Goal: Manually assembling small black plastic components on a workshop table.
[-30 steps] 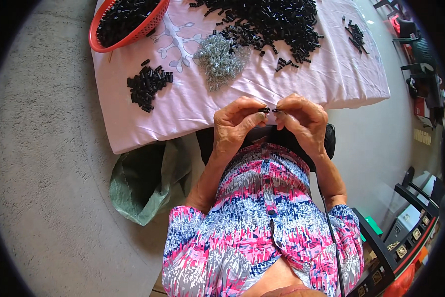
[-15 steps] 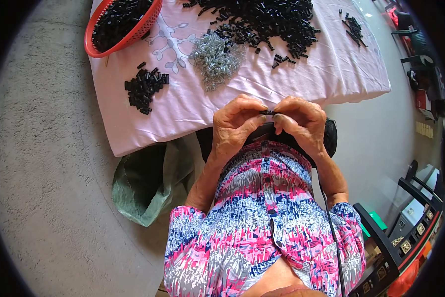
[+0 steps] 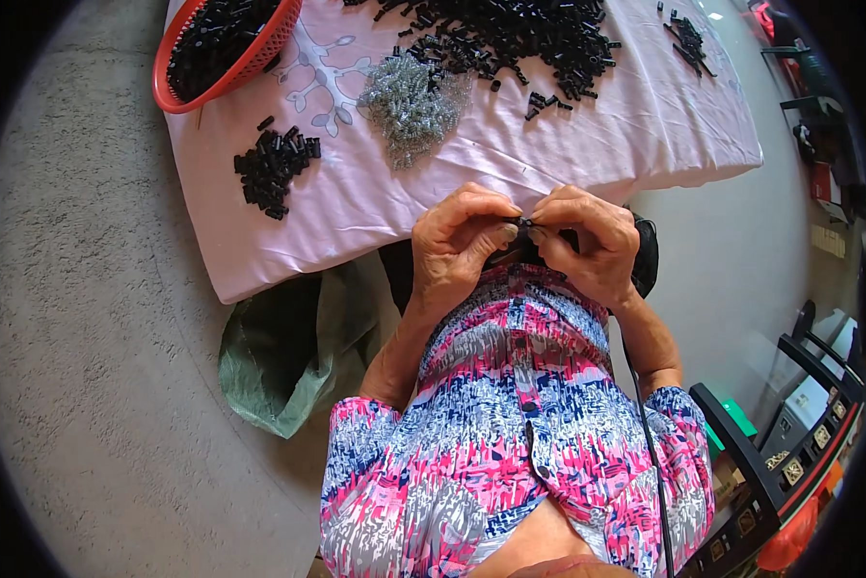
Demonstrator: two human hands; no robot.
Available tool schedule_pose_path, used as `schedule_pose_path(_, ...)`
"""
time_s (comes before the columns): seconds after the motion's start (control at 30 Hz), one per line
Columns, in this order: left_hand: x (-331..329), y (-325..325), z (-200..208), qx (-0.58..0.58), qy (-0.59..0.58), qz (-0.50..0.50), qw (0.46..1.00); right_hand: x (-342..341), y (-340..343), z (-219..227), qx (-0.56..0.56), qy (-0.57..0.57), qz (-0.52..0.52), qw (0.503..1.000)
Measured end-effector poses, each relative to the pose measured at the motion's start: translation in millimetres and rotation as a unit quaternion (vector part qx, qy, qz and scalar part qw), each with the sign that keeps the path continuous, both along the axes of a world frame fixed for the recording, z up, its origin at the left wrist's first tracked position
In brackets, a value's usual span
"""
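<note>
Both hands meet at the near edge of the table, fingertips almost touching. My left hand (image 3: 458,236) pinches a small black cylindrical part (image 3: 521,223) between thumb and forefinger. From the other side, my right hand (image 3: 592,239) pinches the same part's end; whether it holds a second small piece is hidden by the fingers. Just beyond the hands lies a heap of small clear or silvery pieces (image 3: 412,114). A pile of loose black cylindrical parts (image 3: 274,169) sits to the left, and a much larger black pile (image 3: 519,39) spreads over the far side.
A red plastic basket (image 3: 163,72) full of black parts stands at the table's far left on the pink cloth (image 3: 356,207). A few black pieces (image 3: 686,43) lie far right. Below the table edge hangs or stands an open green sack (image 3: 279,385). A dark chair (image 3: 756,472) is at right.
The fingertips have shifted slightly around the black part, and the right hand has moved a little to the right. The view has shifted slightly; the piles look the same.
</note>
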State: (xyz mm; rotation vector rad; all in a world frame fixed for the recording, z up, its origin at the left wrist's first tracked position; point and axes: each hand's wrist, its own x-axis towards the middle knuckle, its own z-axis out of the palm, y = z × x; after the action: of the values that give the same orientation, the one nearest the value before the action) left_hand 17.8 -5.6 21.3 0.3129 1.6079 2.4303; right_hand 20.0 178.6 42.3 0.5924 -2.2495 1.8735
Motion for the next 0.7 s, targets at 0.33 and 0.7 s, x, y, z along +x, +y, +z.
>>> schedule_pose_path(0.33, 6, 2, 3, -0.07, 0.053, 0.037, 0.995, 4, -2, -6, 0.015, 0.034, -0.01, 0.999)
schedule_pose_path(0.7, 6, 2, -8, 0.066, -0.038, -0.061, 0.995, 18, 5, -6, -0.009, 0.02, 0.013, 1.0)
